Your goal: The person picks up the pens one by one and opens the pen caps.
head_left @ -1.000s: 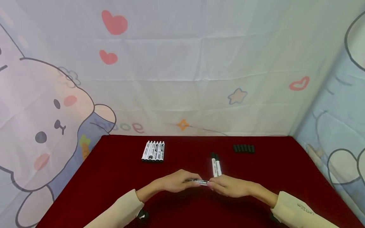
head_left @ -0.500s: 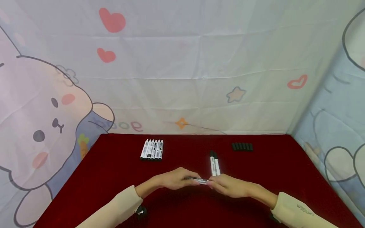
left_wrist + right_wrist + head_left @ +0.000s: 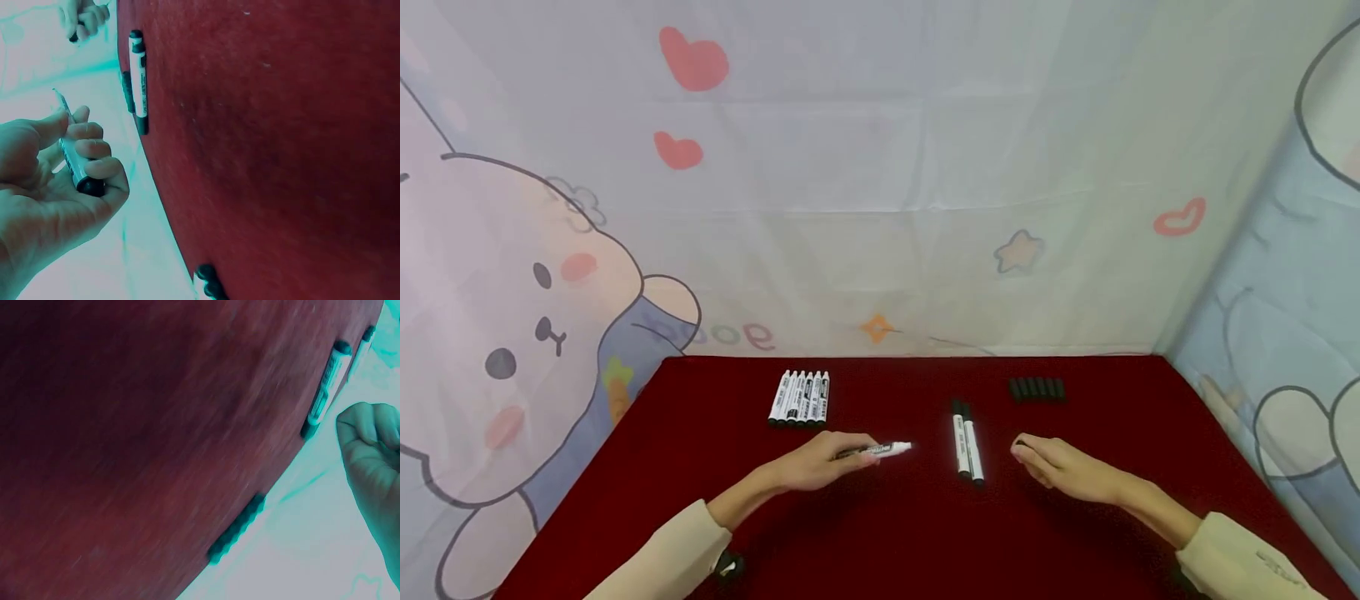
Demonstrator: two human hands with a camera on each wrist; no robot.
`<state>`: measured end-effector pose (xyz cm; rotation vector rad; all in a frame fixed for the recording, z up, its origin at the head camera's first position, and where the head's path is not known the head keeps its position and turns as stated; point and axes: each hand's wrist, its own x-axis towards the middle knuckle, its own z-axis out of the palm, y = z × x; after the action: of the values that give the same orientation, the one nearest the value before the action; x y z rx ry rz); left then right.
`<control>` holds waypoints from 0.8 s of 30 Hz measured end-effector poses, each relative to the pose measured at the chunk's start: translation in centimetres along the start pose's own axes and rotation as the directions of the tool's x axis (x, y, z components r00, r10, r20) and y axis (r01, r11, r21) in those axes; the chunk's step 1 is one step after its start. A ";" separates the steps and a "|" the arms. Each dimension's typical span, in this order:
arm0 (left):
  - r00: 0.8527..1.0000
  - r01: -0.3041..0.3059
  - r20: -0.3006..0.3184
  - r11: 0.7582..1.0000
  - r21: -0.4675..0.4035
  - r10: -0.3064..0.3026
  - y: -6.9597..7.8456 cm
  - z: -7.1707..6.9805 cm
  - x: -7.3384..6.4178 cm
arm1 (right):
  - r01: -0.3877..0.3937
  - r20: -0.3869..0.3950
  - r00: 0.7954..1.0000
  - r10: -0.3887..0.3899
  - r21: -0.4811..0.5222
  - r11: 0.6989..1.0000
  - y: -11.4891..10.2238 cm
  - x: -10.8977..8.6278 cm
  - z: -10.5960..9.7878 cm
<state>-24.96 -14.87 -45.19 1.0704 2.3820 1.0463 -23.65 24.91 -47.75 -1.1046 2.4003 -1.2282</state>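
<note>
My left hand [image 3: 820, 460] grips a white whiteboard marker [image 3: 891, 449] whose uncapped white tip points right. Its black rear end shows below the curled fingers in the left wrist view. Off to the right, my right hand [image 3: 1067, 468] pinches a small black marker cap [image 3: 75, 37], mostly covered by the fingers. Between the hands, two capped whiteboard markers [image 3: 961, 446] lie side by side on the red cloth, black caps pointing away from me.
At the back left, several uncapped markers [image 3: 800, 398] lie in a tidy row. Several black caps [image 3: 1037, 389] form another row at the back right. A patterned curtain [image 3: 880, 208] hangs behind the red-covered table [image 3: 880, 542].
The hands have parted: the left moved left with the marker, the right moved right with the cap. The marker's white tip is now bare, and the two lying markers are fully visible.
</note>
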 end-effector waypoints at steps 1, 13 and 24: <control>1.000 -0.008 0.010 1.000 -0.003 0.008 0.0 0.0 0.2 | -0.016 0.021 1.000 0.016 0.004 1.000 0.2 0.0 -0.1; 0.999 -0.007 -0.035 1.000 -0.004 0.007 0.2 0.9 0.7 | -0.132 0.084 0.987 0.136 -0.057 0.990 -0.9 0.9 0.3; 0.989 0.081 -0.122 0.996 -0.038 -0.085 0.2 -0.1 -0.1 | 0.003 0.121 0.992 0.021 -0.194 0.981 -0.4 0.7 0.3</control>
<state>-24.87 -14.91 -45.00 0.9110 2.4738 1.1491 -23.78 24.08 -47.56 -1.1841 2.4675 -0.9092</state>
